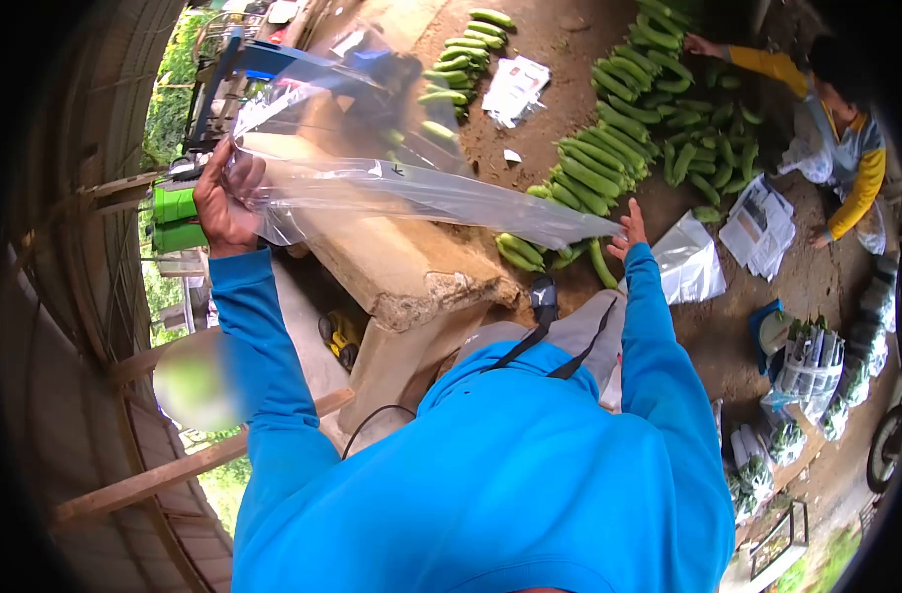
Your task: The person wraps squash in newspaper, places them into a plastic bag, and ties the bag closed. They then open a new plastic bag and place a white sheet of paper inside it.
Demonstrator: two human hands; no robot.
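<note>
A large clear plastic bag (372,193) is stretched between my two hands, and the ground shows through it. My left hand (228,198) is closed on its gathered left end, fingers curled. At the far right end, my right hand (629,233) pinches the bag's narrow tip. Under and beyond that tip lie rows of long green cucumber-like vegetables (594,168) on the bare ground. A second, smaller group of the same vegetables (466,54) lies farther left, partly seen through the plastic.
Below the bag runs a concrete ledge (401,277). Folded newspapers (515,89) lie between the vegetable rows. White plastic bags (688,262) rest beside my right arm. A co-worker in yellow sleeves (856,193) crouches at right, reaching toward the vegetables. Packed bundles (812,366) stand at lower right.
</note>
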